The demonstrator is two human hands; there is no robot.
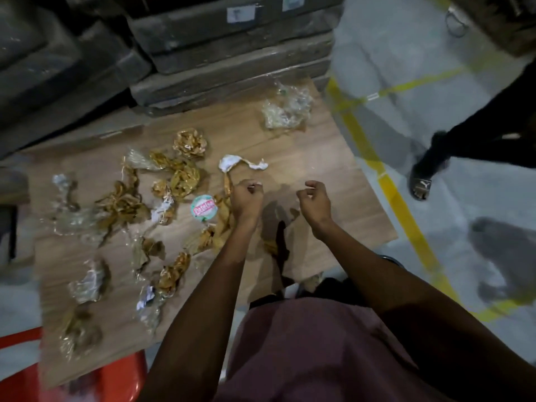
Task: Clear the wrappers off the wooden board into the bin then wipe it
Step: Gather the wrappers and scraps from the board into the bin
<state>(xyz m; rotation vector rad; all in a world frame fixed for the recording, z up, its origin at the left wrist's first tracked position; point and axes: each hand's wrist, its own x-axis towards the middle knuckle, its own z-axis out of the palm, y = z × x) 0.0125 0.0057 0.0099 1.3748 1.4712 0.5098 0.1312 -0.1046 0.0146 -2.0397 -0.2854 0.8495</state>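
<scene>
The wooden board (333, 181) lies flat in front of me, strewn with several crumpled gold, silver and clear wrappers (124, 204). A white torn wrapper (240, 163) and a round pink-and-green label (204, 208) lie near its middle. A clear plastic bundle (287, 108) sits at the far right corner. My left hand (246, 198) hovers as a loose fist over gold wrappers next to the label; a gold strip touches its left edge, and I cannot tell if it is held. My right hand (314, 201) is beside it, fingers curled but apart, holding nothing.
A red plastic container (20, 369) shows at the lower left, partly under the board. Dark wrapped bundles (232, 53) are stacked behind the board. Another person's sandalled foot (420, 184) stands on the white floor at the right, beside yellow floor lines (406, 210).
</scene>
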